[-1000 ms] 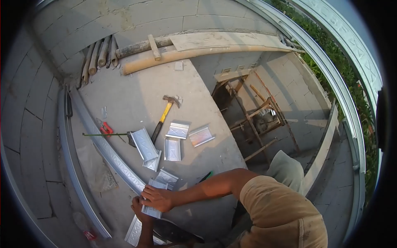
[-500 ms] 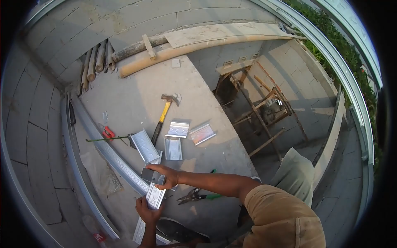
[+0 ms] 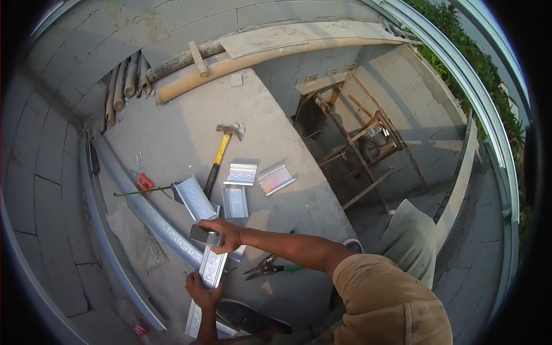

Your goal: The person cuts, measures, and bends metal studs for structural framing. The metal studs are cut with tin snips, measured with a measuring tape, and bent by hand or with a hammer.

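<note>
My right hand (image 3: 229, 234) grips the upper end of a patterned silver metal strip (image 3: 213, 267), around a grey folded metal part (image 3: 203, 235). Lower down, my left hand (image 3: 202, 292) has its fingers wrapped round the strip's lower end. Just above my right hand lies a wider silver piece (image 3: 195, 198). Short cut pieces rest nearby: one upper (image 3: 241, 173), one lower (image 3: 235, 202) and one to the right (image 3: 276, 179). Green-handled snips (image 3: 268, 268) lie right of the strip.
A yellow and black hammer (image 3: 218, 158) and a red tool (image 3: 144, 182) lie on the concrete. Long metal channels (image 3: 158, 221) run along the left. Beyond the slab edge is an opening with timber framing (image 3: 359, 152). A shoe (image 3: 247, 318) is near my left hand.
The view has shifted slightly, so most objects appear a little further left and higher. The folded metal part is tilted differently at my right hand. Both hands keep their hold.
</note>
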